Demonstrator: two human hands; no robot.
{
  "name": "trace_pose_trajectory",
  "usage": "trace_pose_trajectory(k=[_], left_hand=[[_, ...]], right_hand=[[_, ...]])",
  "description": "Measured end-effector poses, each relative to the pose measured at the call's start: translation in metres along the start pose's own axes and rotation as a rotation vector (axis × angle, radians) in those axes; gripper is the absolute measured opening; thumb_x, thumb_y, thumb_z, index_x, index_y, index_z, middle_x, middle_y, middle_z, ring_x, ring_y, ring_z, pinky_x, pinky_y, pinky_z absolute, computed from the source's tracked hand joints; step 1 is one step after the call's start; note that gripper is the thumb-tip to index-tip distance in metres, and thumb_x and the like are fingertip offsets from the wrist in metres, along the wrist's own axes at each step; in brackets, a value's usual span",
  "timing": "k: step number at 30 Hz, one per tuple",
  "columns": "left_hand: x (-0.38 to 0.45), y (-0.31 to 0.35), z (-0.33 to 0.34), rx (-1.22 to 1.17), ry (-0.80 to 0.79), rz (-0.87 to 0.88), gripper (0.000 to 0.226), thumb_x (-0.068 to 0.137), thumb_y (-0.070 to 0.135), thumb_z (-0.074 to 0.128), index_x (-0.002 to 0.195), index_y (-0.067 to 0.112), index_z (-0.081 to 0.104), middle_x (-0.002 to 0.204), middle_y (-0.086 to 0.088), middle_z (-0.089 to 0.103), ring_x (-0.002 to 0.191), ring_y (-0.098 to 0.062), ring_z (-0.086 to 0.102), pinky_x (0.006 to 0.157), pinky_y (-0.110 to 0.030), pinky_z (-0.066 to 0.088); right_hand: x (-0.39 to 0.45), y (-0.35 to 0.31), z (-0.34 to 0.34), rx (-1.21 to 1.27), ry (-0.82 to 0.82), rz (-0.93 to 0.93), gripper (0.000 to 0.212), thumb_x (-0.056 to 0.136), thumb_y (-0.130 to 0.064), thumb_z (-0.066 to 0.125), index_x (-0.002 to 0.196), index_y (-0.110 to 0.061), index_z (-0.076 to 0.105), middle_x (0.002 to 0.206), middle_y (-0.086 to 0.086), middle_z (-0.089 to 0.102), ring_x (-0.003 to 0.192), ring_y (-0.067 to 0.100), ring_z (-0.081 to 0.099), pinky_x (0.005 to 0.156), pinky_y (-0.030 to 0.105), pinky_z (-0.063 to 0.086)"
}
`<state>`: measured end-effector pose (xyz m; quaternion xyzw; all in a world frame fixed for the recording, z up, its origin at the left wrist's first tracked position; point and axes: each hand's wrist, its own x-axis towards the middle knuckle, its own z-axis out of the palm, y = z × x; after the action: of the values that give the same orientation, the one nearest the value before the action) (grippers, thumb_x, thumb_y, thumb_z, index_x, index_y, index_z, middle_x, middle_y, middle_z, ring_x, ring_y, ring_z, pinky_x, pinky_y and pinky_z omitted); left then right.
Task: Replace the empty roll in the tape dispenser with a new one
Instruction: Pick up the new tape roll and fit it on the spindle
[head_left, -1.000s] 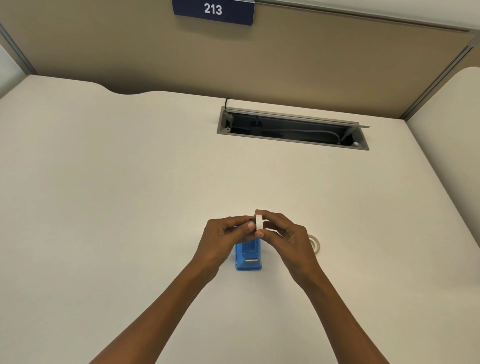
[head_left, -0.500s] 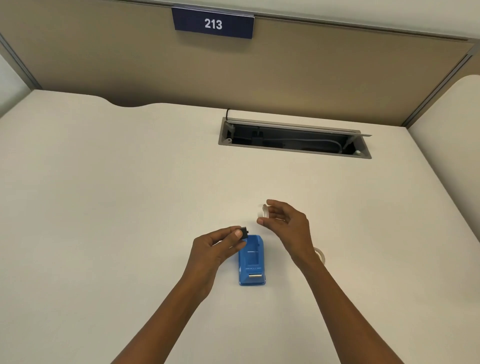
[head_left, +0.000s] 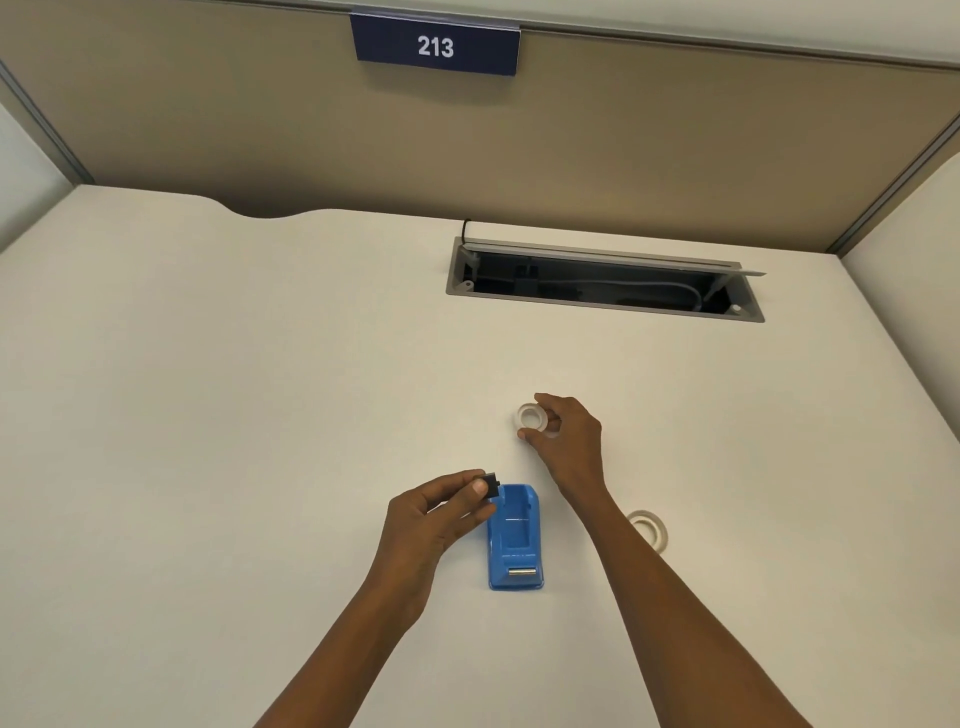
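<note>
A blue tape dispenser stands on the white desk, its roll bay bare. My left hand pinches a small black spindle just left of the dispenser's far end. My right hand is further out and holds a thin white ring, the empty roll, low at the desk surface between thumb and fingers. A new roll of tape lies flat on the desk to the right, partly hidden by my right forearm.
An open cable tray is sunk into the desk at the far side. A tan partition with a "213" sign closes the back. A second desk surface adjoins on the right.
My hands have parted over the dispenser: the left drew the black spindle out to the left, the right carried the empty roll forward and down toward the desk.
</note>
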<state>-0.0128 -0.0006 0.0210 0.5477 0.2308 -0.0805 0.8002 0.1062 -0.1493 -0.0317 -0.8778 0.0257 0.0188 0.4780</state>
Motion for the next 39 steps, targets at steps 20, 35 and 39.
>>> trace_pose_trajectory(k=[20,35,39], left_hand=[[-0.003,-0.004,0.001,0.010,-0.036,0.003,0.020,0.076,0.016,0.067,0.096,0.015,0.071,0.099,-0.004,0.074,0.090,-0.018,0.070,0.077,-0.024,0.057],[-0.029,-0.005,0.011,0.095,-0.095,0.036,0.022,0.078,0.010,0.069,0.098,0.019,0.070,0.108,-0.014,0.068,0.091,-0.023,0.070,0.082,-0.031,0.057],[-0.034,-0.003,0.015,0.109,-0.124,0.040,0.021,0.076,0.010,0.069,0.096,0.019,0.071,0.106,-0.013,0.070,0.090,-0.024,0.070,0.089,-0.036,0.053]], right_hand=[[-0.090,0.037,-0.088,-0.589,-0.204,0.071,0.042,0.078,-0.029,0.070,0.118,-0.034,0.058,0.134,-0.005,0.046,0.125,0.021,0.035,0.097,0.036,0.032],[-0.120,0.003,-0.103,0.200,-0.164,0.074,0.029,0.077,-0.011,0.073,0.098,-0.031,0.070,0.111,-0.011,0.065,0.099,0.009,0.062,0.079,0.020,0.054],[-0.126,-0.026,-0.099,0.431,-0.229,0.073,0.028,0.077,-0.004,0.071,0.095,-0.025,0.072,0.107,-0.008,0.070,0.093,0.013,0.065,0.075,0.025,0.054]])
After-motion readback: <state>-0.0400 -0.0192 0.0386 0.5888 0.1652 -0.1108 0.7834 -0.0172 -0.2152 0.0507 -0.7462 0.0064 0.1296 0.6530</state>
